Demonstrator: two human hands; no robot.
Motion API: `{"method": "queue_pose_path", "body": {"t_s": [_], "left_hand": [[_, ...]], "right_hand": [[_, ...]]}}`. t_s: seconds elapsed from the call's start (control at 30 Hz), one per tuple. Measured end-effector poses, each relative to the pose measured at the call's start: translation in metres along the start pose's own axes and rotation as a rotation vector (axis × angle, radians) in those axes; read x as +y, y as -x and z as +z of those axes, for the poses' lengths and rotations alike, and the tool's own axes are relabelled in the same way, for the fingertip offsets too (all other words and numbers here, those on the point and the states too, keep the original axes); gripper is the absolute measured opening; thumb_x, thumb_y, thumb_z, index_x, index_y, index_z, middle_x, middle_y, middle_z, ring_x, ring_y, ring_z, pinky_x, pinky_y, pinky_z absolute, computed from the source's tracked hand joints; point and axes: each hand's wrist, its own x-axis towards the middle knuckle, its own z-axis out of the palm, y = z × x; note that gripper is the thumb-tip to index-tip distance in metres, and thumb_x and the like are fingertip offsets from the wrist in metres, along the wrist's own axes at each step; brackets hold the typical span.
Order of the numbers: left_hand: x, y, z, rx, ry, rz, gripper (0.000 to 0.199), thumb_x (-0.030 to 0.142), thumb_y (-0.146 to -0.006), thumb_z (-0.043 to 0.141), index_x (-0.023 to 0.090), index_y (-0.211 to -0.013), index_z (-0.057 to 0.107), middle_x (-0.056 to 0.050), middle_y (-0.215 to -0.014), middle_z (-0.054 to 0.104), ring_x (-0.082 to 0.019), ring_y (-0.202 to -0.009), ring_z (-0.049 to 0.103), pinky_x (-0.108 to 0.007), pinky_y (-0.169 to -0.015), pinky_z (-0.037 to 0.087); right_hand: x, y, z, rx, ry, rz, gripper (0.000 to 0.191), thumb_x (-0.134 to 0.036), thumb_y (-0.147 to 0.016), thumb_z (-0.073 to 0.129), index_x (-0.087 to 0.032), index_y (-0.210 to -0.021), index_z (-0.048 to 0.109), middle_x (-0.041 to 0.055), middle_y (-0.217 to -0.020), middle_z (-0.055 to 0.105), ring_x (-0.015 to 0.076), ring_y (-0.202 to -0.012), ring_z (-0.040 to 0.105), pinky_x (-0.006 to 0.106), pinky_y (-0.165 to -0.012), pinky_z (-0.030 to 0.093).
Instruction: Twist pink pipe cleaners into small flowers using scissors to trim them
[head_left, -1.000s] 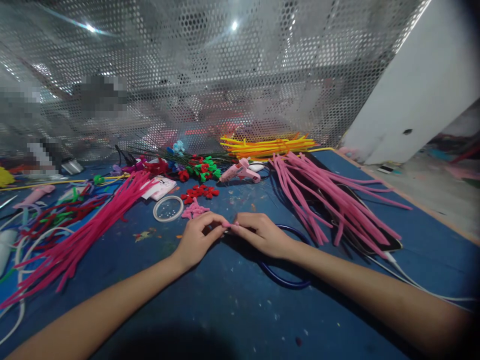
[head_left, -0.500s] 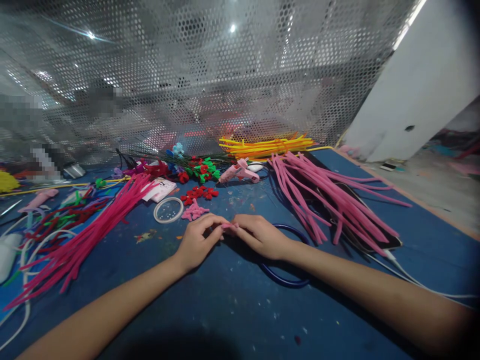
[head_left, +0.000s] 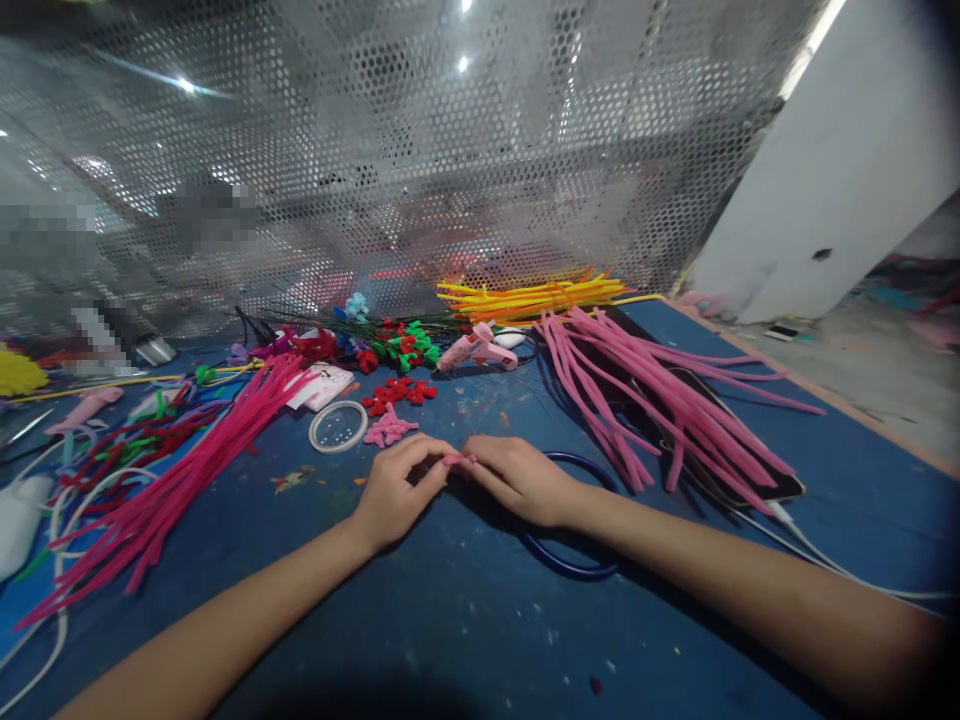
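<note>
Mostly hidden: pink piece between fingertips.

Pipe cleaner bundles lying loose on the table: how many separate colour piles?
3: hot-pink pile at left, pale-pink pile at right, yellow-orange pile at the back. Smaller mixed bits at far left may hide more.

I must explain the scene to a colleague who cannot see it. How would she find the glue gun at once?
Start at the yellow stems against the mesh wall. Just before them on the blue table lies the glue gun, left of the pale pink stems. It alone is smooth, pistol-shaped plastic.
</note>
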Motion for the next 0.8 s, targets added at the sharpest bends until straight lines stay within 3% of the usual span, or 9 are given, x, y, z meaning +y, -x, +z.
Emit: {"method": "queue_pose_path", "body": {"t_s": [0.8], "left_hand": [[0.0017,-0.0025,-0.0020,-0.003,-0.035,-0.018,0.012,0.023,-0.082,0.049,0.017,-0.081,0.060,-0.002,-0.075,0.060,-0.011,-0.064,0.056,-0.022,-0.060,0.045]], "right_hand": [[-0.0017,-0.0028,-0.0036,-0.028,-0.042,0.024,0.031,-0.030,-0.093,0.027,-0.016,-0.079,0.052,0.0050,-0.074,0.058,0.0139,-0.066,0.052,0.025,-0.064,0.039]]}}
